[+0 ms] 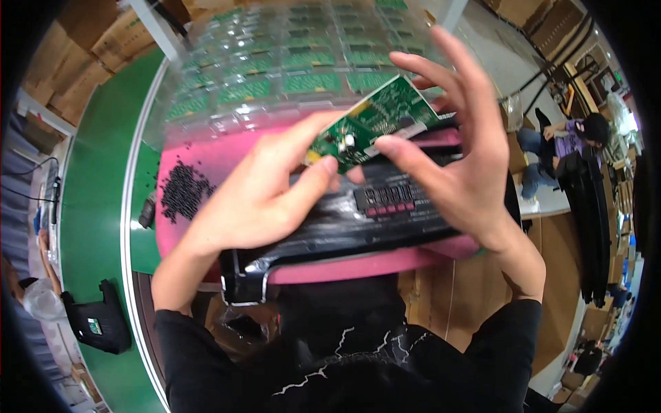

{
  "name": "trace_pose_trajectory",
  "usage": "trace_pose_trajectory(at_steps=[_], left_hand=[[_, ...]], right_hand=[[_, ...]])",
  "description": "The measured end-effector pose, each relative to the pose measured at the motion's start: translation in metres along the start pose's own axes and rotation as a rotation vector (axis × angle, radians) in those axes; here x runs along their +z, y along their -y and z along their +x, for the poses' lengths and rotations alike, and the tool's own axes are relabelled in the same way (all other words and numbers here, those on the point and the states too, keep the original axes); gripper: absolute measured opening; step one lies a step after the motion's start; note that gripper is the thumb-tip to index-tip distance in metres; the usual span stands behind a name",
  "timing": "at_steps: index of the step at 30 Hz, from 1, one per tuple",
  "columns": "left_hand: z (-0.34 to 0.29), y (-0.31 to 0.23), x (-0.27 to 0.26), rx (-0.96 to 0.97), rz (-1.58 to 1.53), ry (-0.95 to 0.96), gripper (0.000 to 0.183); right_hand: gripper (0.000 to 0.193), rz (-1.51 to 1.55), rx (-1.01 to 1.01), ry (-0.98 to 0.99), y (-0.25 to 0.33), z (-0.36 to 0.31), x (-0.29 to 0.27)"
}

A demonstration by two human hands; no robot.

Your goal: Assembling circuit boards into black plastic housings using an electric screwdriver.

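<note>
A green circuit board (396, 107) is held tilted above the pink mat. My left hand (258, 182) pinches its left end between thumb and fingers. At the board's right side, my right hand (478, 162) has its fingers spread and slightly blurred. Its thumb lies at the board's lower edge; whether it touches cannot be made out. Beneath both hands lies a long, glossy black plastic housing (310, 224), with a slotted section (385, 199) near its middle. My hands hide part of the housing.
Small black pieces (182, 193) are heaped on the pink mat (337, 270) at left. Clear trays of green boards (296, 58) fill the far side. Another black housing (96, 323) with a small board sits on the green table at left. A person (561, 141) sits at far right.
</note>
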State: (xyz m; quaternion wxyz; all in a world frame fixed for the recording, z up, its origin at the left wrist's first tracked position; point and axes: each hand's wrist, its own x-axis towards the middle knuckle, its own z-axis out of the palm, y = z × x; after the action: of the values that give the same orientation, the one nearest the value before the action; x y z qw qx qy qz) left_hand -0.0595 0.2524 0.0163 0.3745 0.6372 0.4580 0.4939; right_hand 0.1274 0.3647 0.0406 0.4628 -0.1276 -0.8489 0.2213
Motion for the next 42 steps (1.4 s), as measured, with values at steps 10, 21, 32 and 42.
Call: trace_pose_trajectory(at_steps=[10, 21, 32, 42], left_hand=[[0.021, 0.020, 0.016, -0.081, 0.032, 0.072, 0.045], [0.014, 0.058, 0.019, -0.171, 0.401, 0.229, 0.053], [0.009, 0.081, 0.025, -0.118, 0.481, 0.271, 0.050], [0.011, 0.076, 0.025, -0.147, 0.503, 0.276, 0.051]], right_hand=[[0.062, -0.212, 0.034, 0.223, -0.017, -0.059, -0.057], [0.051, 0.028, 0.451, 0.359, -0.061, -0.104, -0.037], [0.044, -0.061, 0.438, 0.468, -0.067, -0.106, -0.030], [0.045, -0.050, 0.431, 0.467, -0.068, -0.103, -0.029]])
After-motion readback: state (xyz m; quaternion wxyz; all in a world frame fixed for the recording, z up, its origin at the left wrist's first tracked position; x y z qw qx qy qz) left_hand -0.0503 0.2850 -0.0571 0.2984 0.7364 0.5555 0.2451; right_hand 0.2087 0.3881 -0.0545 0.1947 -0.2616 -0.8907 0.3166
